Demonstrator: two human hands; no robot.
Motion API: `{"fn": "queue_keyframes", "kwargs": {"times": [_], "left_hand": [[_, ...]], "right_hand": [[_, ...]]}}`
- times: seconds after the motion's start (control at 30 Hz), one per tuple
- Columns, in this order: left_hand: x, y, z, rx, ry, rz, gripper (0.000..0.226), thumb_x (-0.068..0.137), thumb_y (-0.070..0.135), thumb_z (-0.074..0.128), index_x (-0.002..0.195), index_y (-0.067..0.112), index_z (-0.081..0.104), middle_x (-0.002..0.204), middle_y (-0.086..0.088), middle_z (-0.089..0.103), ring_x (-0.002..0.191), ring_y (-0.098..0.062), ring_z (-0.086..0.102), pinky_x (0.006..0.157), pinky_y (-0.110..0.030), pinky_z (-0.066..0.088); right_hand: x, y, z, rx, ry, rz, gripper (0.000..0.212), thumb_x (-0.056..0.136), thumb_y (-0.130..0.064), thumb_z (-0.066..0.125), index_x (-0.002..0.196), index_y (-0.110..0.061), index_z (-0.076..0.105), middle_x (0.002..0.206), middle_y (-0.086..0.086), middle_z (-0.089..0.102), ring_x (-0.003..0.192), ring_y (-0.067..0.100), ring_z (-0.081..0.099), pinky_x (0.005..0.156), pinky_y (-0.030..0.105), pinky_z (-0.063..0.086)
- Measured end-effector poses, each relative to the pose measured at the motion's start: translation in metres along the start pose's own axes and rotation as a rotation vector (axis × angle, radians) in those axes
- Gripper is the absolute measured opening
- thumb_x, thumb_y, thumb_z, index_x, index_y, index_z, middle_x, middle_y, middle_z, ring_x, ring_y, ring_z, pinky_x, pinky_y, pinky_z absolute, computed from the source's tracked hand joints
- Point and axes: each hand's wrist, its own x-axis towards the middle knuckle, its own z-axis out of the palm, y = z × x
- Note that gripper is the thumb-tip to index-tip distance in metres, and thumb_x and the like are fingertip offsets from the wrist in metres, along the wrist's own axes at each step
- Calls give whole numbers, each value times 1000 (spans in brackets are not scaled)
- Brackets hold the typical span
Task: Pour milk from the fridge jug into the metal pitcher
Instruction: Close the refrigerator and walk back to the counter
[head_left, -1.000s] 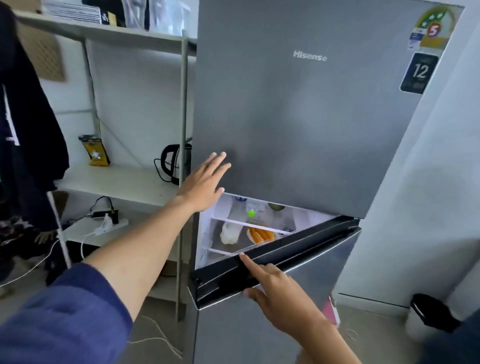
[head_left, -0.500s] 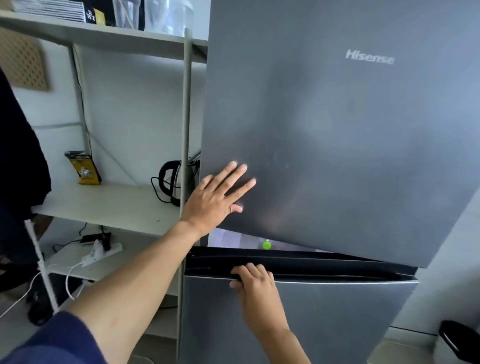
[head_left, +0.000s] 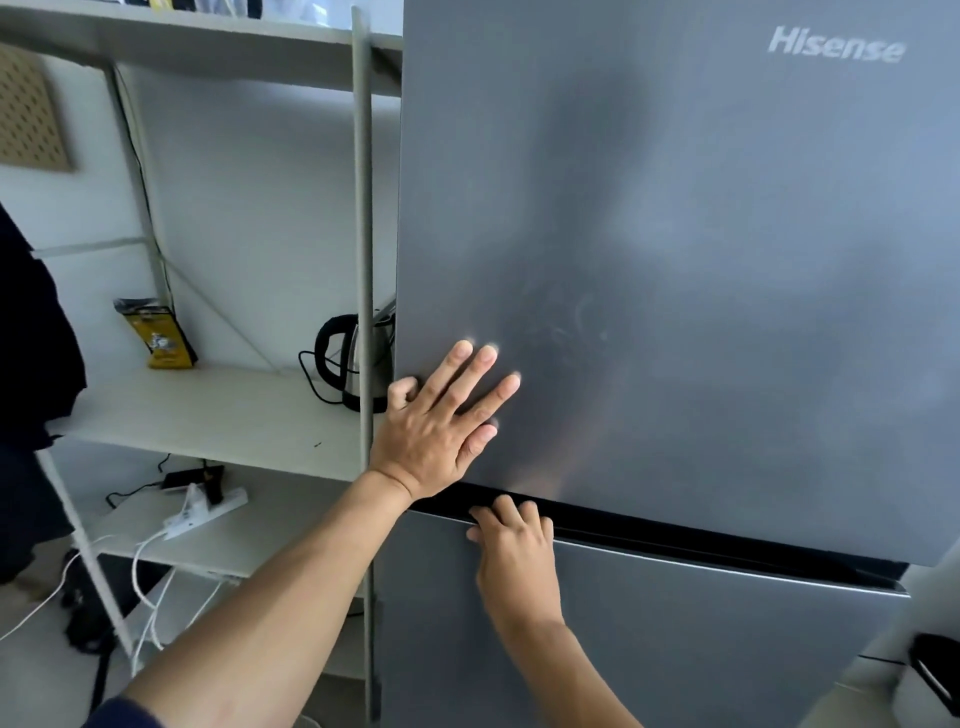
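Observation:
A grey Hisense fridge fills the right of the view. My left hand (head_left: 441, 421) lies flat with fingers spread on the lower left corner of its upper door (head_left: 701, 260). My right hand (head_left: 514, 556) is just below, its fingers curled over the black top edge (head_left: 675, 535) of the lower door (head_left: 701, 649). Both doors look flush and the fridge's inside is hidden. Neither a milk jug nor a metal pitcher is in view.
A white shelf unit (head_left: 208, 410) stands left of the fridge, its upright post close to the door edge. It holds a black kettle (head_left: 358, 358), a yellow packet (head_left: 158, 332) and a power strip (head_left: 202, 512) with cables. A dark garment (head_left: 31, 338) hangs at far left.
The lower door has swung from ajar to flush, hiding the lit shelves and food inside. My right hand stayed on its top edge. My left hand came to rest flat on the upper door.

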Motion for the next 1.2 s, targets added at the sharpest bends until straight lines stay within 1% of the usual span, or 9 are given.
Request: {"fn": "queue_keyframes", "kwargs": {"times": [0.4, 0.57, 0.63, 0.73, 0.83, 0.9, 1.0, 1.1, 1.2], "left_hand": [[-2, 22, -14, 55, -195, -142, 59, 104, 37, 27, 156, 31, 0, 166, 2, -5, 153, -18, 0, 89, -41, 37], [-10, 38, -57, -11, -449, -224, 63, 102, 37, 41, 156, 24, 13, 166, 2, 6, 153, -17, 5, 105, -36, 40], [-27, 29, -81, -73, -616, -302, 54, 102, 46, 32, 152, 26, 31, 163, 5, 22, 149, -15, 24, 104, -32, 39], [-50, 13, -137, -89, -665, -673, 62, 94, 63, 16, 106, 25, 63, 102, 1, 74, 94, -21, 69, 79, -35, 54], [-69, -4, -196, 59, -582, -841, 54, 98, 55, 31, 66, 17, 53, 62, -5, 66, 63, -27, 62, 58, -36, 45], [-88, -14, -252, 189, -625, -920, 50, 100, 43, 42, 57, 18, 44, 61, -8, 63, 60, -27, 58, 56, -34, 39], [-118, -16, -351, 366, -755, -1028, 48, 98, 42, 43, 60, 14, 52, 63, -5, 62, 62, -22, 54, 60, -34, 43], [-149, 5, -449, 512, -817, -1150, 50, 97, 42, 47, 54, 19, 38, 56, 1, 47, 63, -24, 52, 60, -30, 35], [-177, 44, -548, 646, -837, -1270, 39, 96, 50, 45, 69, 22, 50, 67, 0, 60, 77, -27, 62, 62, -30, 34]], "right_hand": [[9, 13, 10, 10, -55, -83, 19, 67, -15, 82, 78, -16, 67, 83, 3, 64, 73, 30, 59, 62, 38, 48], [-13, 24, 20, -73, -80, -166, 57, 83, -38, 63, 128, -4, 54, 115, 16, 57, 108, 33, 53, 103, 49, 30], [-21, 14, 15, 30, -60, -214, 57, 86, -36, 45, 134, -6, 48, 125, 20, 52, 118, 36, 50, 111, 53, 23], [-26, -32, -9, 326, -221, -437, 46, 91, -34, 33, 132, -16, 43, 125, 13, 53, 114, 32, 55, 101, 46, 43], [-17, -83, -41, 532, -446, -468, 36, 100, -41, 27, 114, -19, 52, 113, 7, 59, 98, 32, 59, 82, 39, 46], [-20, -127, -61, 553, -500, -577, 42, 100, -45, 27, 94, -19, 60, 100, 12, 67, 91, 35, 63, 76, 39, 47], [-50, -197, -93, 597, -529, -749, 49, 99, -44, 32, 79, -15, 65, 87, 16, 69, 85, 36, 63, 74, 38, 47], [-99, -257, -125, 673, -588, -901, 51, 98, -41, 35, 55, -17, 45, 69, 8, 59, 70, 31, 57, 64, 34, 39], [-159, -309, -161, 776, -614, -1078, 47, 100, -41, 33, 56, -25, 34, 71, 7, 56, 72, 29, 55, 63, 35, 36]]}}
